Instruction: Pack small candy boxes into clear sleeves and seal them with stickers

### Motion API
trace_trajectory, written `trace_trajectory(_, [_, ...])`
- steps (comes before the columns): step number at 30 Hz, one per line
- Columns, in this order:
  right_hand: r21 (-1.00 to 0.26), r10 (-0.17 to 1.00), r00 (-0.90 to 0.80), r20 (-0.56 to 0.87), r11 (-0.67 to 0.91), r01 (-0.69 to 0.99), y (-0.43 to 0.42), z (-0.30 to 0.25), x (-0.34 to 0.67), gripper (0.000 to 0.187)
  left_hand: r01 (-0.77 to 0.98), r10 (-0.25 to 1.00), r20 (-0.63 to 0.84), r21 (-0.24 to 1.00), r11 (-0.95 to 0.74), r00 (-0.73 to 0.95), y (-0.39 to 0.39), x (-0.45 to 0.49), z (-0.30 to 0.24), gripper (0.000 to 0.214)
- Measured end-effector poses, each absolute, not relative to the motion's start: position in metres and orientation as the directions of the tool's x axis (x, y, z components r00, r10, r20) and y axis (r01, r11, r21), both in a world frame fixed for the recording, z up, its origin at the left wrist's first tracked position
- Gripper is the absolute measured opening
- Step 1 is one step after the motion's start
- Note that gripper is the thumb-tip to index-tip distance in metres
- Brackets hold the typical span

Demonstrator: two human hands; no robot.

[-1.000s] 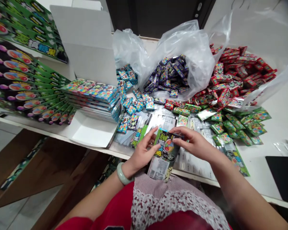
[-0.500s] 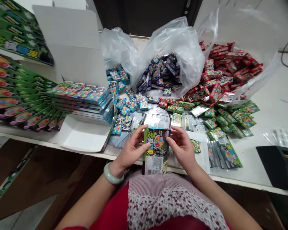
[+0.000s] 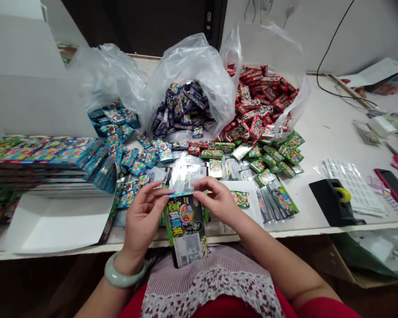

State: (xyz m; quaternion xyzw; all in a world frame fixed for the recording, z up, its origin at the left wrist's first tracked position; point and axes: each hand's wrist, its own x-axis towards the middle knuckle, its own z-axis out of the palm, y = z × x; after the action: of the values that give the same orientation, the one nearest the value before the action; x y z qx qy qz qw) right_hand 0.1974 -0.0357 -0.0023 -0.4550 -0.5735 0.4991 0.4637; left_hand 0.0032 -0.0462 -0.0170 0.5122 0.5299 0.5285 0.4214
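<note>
Between my hands a black-and-green printed candy packet (image 3: 186,221) leans over the table's front edge, its lower end near my apron. Colourful lettering and a round fruit picture cover its front, with a pale label near the bottom. A narrow blue strip runs along its top. My left hand (image 3: 146,212), below which sits a pale green bangle (image 3: 123,270), pinches the top left corner. At the top right corner my right hand (image 3: 215,198) is closed, thumb and fingertips on the edge. Small blue candy boxes (image 3: 128,194) lie left of my left hand.
Plastic bags behind hold purple boxes (image 3: 182,106) and red boxes (image 3: 262,95). Green boxes (image 3: 278,154) and flat packets (image 3: 278,201) lie right. Stacked boxes (image 3: 46,154) and an open white carton (image 3: 59,221) stand left. A tape dispenser (image 3: 331,201) sits near the right front edge.
My view has swung right, bringing the phone and scissors side into sight. My right fingers have shifted onto the packet's top edge. The packet now slants more, its top still between both hands.
</note>
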Motion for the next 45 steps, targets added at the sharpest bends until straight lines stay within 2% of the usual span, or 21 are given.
trace_trajectory(2, [-0.981, 0.971, -0.202, 0.131, 0.156, 0.114, -0.037, 0.002, 0.202, 0.007, 0.134, 0.988, 0.141, 0.982, -0.132, -0.060, -0.046, 0.004, -0.014, 0.016])
trace_trajectory(4, [-0.979, 0.962, -0.243, 0.127, 0.161, 0.128, -0.035, 0.008, 0.206, 0.012, 0.134, 0.986, 0.163, 0.978, -0.159, -0.018, -0.046, 0.006, -0.011, 0.012])
trace_trajectory(10, [-0.985, 0.920, -0.362, -0.152, -0.109, 0.137, -0.019, 0.025, 0.202, 0.013, 0.041, 1.000, 0.004, 0.999, -0.004, -0.001, -0.038, 0.007, 0.003, 0.012])
trace_trajectory(17, [-0.975, 0.899, -0.408, -0.162, -0.082, 0.207, -0.019, 0.033, 0.195, 0.014, -0.034, 0.996, -0.025, 0.999, 0.028, 0.087, -0.041, -0.002, 0.013, 0.012])
trace_trajectory(19, [-0.975, 0.884, -0.446, -0.139, -0.042, 0.219, -0.023, 0.034, 0.196, 0.016, -0.078, 0.986, 0.022, 0.997, -0.010, 0.163, -0.044, -0.006, 0.013, 0.012])
trace_trajectory(22, [-0.956, 0.873, -0.486, -0.038, 0.110, 0.272, -0.029, 0.038, 0.200, 0.018, -0.092, 0.961, 0.105, 0.992, -0.084, 0.255, -0.049, -0.014, 0.014, 0.011])
trace_trajectory(25, [-0.893, 0.856, -0.505, 0.109, 0.308, 0.328, -0.037, 0.038, 0.205, 0.010, -0.039, 0.947, 0.141, 0.990, -0.135, 0.290, -0.052, -0.021, 0.016, 0.012])
trace_trajectory(28, [-0.839, 0.839, -0.502, 0.209, 0.417, 0.348, -0.046, 0.028, 0.209, 0.006, 0.033, 0.931, 0.177, 0.980, -0.198, 0.319, -0.055, -0.025, 0.013, 0.010])
trace_trajectory(31, [-0.807, 0.862, -0.415, 0.292, 0.455, 0.376, -0.055, 0.010, 0.208, 0.008, 0.100, 0.922, 0.224, 0.958, -0.267, 0.316, -0.058, -0.023, 0.003, 0.008])
trace_trajectory(34, [-0.794, 0.878, -0.321, 0.354, 0.464, 0.394, -0.061, -0.003, 0.204, 0.012, 0.124, 0.943, 0.232, 0.956, -0.267, 0.237, -0.060, -0.016, -0.005, 0.006])
trace_trajectory(40, [-0.823, 0.892, -0.286, 0.349, 0.438, 0.361, -0.061, -0.006, 0.203, 0.017, 0.151, 0.959, 0.199, 0.961, -0.231, 0.199, -0.062, -0.012, -0.010, 0.008])
trace_trajectory(45, [-0.812, 0.882, -0.299, 0.363, 0.457, 0.363, -0.059, -0.007, 0.202, 0.016, 0.071, 0.979, 0.106, 0.990, -0.119, 0.172, -0.063, -0.011, -0.016, 0.039])
